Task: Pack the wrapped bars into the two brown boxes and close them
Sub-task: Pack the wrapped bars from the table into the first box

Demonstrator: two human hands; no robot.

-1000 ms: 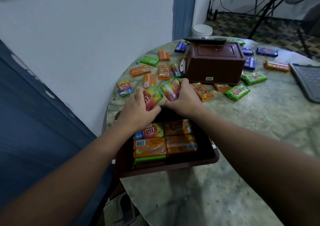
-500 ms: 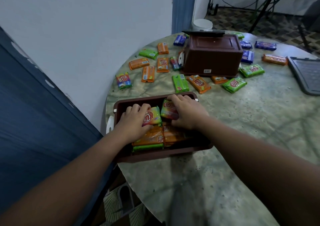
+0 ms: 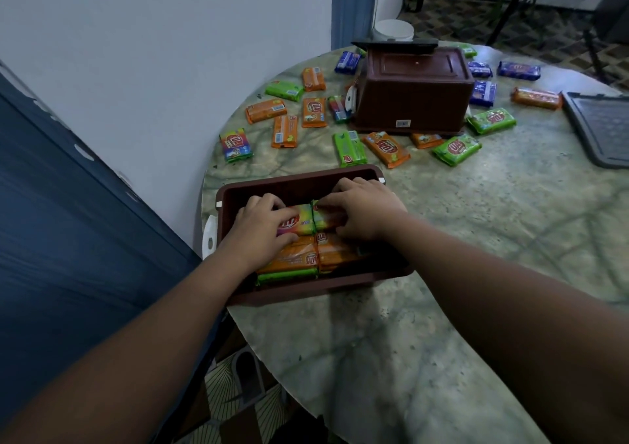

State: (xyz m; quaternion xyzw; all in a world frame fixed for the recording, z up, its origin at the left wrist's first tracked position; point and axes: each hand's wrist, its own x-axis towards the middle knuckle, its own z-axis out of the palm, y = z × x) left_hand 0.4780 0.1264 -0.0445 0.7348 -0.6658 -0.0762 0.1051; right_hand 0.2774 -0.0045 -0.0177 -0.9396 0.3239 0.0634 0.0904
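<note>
Head view shows both hands inside the open brown box (image 3: 299, 180) at the table's (image 3: 476, 239) near edge. Left hand (image 3: 262, 229) curls its fingers and thumb round a multicoloured bar (image 3: 296, 224); right hand (image 3: 364, 209) grips a second multicoloured bar (image 3: 328, 219) end to end with it, above orange bars (image 3: 306, 256). Loose bars (image 3: 384, 147) lie near the overturned brown box (image 3: 412, 96).

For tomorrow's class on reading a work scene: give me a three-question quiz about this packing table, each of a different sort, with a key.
1. True or false: the far brown box stands upside down.
2. Each hand presses a bar into the near brown box. Those bars are: A blue, B multicoloured, C plain green.
3. Fill in: the right hand and left hand work ____ the near box.

Key: 1 true; 2 B; 3 inside.
</note>
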